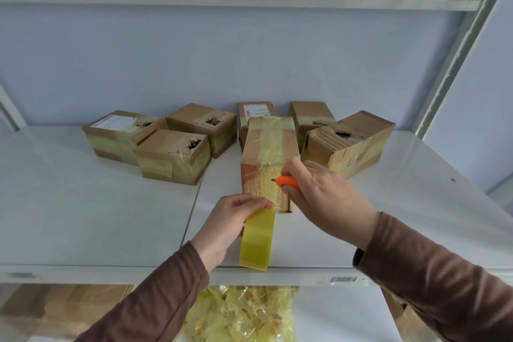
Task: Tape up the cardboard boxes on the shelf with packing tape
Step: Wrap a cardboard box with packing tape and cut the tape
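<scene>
A tape roll is gripped by the left hand just in front of the nearest box on the shelf. An orange cutter is clasped in the right hand against the box's taped front. White labels are seen on two rear boxes, and a barcode sticker on the shelf edge; none is legible.

Cutter mostly hidden in hand; label text unreadable.

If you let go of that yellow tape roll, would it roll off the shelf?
Probably it could. The round yellow packing tape roll stands on its edge near the white shelf's front lip, so it may roll. The strip still stuck to the tall brown cardboard box might hold it back. It looks stiff, since the left hand grips it without squashing it.
</scene>
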Demonstrator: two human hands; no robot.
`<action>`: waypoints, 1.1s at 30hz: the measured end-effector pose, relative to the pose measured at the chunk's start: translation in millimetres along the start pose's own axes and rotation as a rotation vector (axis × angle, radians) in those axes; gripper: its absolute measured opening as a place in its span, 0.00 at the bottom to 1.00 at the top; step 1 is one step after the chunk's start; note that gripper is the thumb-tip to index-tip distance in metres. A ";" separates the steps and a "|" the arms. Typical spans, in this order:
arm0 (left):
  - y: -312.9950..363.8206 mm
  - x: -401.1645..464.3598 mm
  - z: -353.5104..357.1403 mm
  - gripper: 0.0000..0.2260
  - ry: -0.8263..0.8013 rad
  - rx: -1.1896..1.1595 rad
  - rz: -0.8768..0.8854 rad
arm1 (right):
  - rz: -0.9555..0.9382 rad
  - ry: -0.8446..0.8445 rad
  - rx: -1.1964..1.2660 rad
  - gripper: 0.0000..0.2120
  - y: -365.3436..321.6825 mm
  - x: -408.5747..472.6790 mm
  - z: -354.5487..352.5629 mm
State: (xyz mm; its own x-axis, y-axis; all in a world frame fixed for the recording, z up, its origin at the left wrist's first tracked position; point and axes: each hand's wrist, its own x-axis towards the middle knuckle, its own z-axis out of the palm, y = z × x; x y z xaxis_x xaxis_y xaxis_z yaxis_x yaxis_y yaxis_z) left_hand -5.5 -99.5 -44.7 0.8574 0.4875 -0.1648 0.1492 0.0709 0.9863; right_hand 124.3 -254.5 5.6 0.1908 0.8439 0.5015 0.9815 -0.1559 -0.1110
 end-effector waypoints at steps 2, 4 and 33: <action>0.2 0.8 1.2 0.09 0.007 0.004 0.007 | -0.090 0.029 -0.116 0.07 0.6 4.8 0.8; 0.5 2.5 2.3 0.09 0.010 0.006 0.012 | -0.124 0.038 -0.205 0.06 5.0 9.9 3.3; 19.8 7.7 -56.7 0.15 -0.114 0.564 0.030 | 0.290 0.180 -0.165 0.27 20.5 17.5 45.9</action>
State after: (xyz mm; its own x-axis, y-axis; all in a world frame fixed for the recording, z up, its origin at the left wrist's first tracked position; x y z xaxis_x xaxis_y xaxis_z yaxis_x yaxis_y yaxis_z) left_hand -23.8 -45.0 -25.7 0.9084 0.3829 -0.1681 0.3370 -0.4321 0.8365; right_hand 147.0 -219.4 -27.3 0.4462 0.6512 0.6139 0.8729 -0.4679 -0.1382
